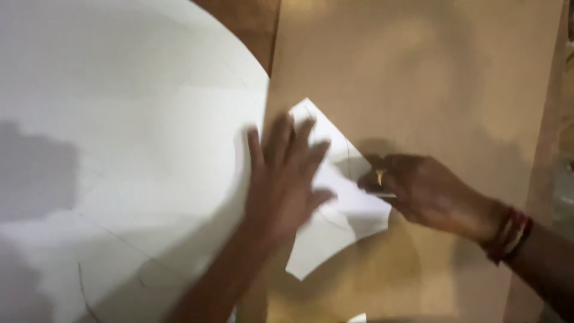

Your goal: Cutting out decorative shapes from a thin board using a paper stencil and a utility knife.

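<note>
Work surface is a flat sheet of tan brown board point(430, 72), matte, smooth, lit warm from above, filling the middle and right of the head view; a darker brown strip of the same kind of material shows at top centre point(251, 21) behind it. Far left: a big white paper sheet point(119, 131) with a long curved edge running from top centre down toward the bottom, smooth surface, faint pencil lines crossing it, a dark drawn curve near the bottom left, grey shadows on its left side. Moving right: left hand point(286, 179) lies flat, palm down, fingers spread open and straight, pressing at the seam where the big sheet meets a smaller white paper piece point(344, 221); hand is motion-blurred, forearm comes up from the bottom edge. The small piece lies on the brown board just right of the big sheet, wedge-like, pointed corner at top, straight sides, concave curved bottom edge, a thin pencil arc on it; the left fingers cover its left part. Further right: right hand point(424, 191) sits at the piece's right edge, fingers curled closed in a pinch on a thin pale tool point(382, 186), tip touching the paper; cannot tell what kind of tool, too blurred. Red and white bangles point(509, 234) on the right wrist. No labels, packages or signs readable anywhere. Far right edge: a dim strip of clutter, too dark to identify.
</note>
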